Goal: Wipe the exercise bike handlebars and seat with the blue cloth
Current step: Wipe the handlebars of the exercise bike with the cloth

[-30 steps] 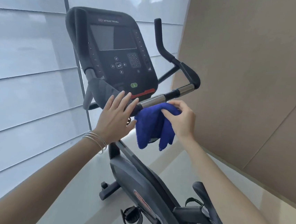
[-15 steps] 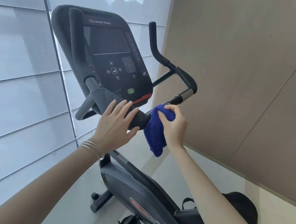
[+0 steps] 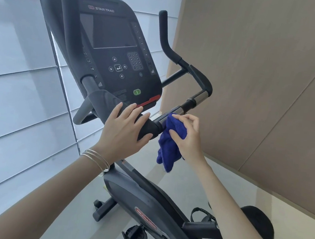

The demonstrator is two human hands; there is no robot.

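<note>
The blue cloth (image 3: 169,149) is held at the centre of the frame, bunched against the chrome section of the handlebars (image 3: 200,78), just right of the black padded grip. Its upper edge is pressed to the bar, and the rest is left hanging below it. The cloth is pinched by the right hand (image 3: 188,139), with the thumb set on its front face and the curled index finger laid over its top, where it meets the bar. The left hand (image 3: 124,133) is laid on the padded grip beside the cloth. Its fingers are kept straight and slightly spread across the top, and the thumb is placed against the near side of the pad. Thin metal bangles (image 3: 97,158) are worn on the left wrist.

The dark console (image 3: 113,53) is seen in the upper left of the frame, above the left hand. The seat (image 3: 258,225) is partly hidden behind the right forearm at the lower right. A strapped pedal (image 3: 135,238) is seen at the bottom centre.
</note>
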